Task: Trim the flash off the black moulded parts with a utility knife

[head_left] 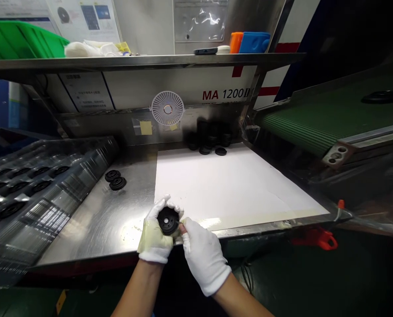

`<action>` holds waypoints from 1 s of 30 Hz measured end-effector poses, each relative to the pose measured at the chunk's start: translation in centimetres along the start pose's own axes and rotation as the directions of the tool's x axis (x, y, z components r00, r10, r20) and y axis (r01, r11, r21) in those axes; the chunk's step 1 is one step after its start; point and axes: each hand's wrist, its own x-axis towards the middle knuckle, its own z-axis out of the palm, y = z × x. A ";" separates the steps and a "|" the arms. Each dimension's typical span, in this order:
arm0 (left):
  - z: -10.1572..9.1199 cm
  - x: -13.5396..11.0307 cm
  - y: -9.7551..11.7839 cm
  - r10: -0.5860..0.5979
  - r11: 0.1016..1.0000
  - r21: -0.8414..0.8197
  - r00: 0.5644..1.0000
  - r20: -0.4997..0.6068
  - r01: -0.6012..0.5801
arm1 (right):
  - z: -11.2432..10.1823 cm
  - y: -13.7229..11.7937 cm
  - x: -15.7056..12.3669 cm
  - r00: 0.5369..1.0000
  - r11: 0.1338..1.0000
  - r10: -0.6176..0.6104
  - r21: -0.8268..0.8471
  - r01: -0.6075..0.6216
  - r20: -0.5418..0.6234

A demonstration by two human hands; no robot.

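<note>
A round black disc-shaped part (pixel 168 220) with a pale hole at its centre is gripped in my left hand (pixel 156 235), which wears a white and yellowish glove. White-gloved too, my right hand (pixel 203 253) is closed at the disc's right edge, with one bare fingertip showing. A thin tip seems to reach from its fingers to the rim, but I cannot make out what it is. Both hands are above the front edge of the metal table (pixel 94 220). Two similar black discs (pixel 117 183) lie on the metal to the left.
Stacked clear trays (pixel 51 198) with black discs stand left. A white sheet (pixel 229 185) covers the table's right part, with piled black parts (pixel 211 136) behind. A small fan (pixel 168 108) hangs below the shelf (pixel 143 62). A green conveyor (pixel 315 119) runs at right.
</note>
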 end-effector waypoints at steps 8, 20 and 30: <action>-0.3 0.1 -0.3 0.103 0.994 -0.039 0.994 0.026 -0.102 | 0.0 -1.0 -0.1 1.000 1.000 -0.010 0.011 0.010 0.004; 0.4 0.0 -0.9 0.107 0.992 -0.062 0.993 -0.057 -0.111 | 0.6 -0.5 -0.7 1.000 0.999 0.023 0.036 -0.023 -0.006; -0.6 -0.5 0.1 -0.060 0.995 0.080 0.995 0.086 0.053 | -0.2 0.2 -0.3 1.000 0.999 0.006 0.037 -0.006 0.001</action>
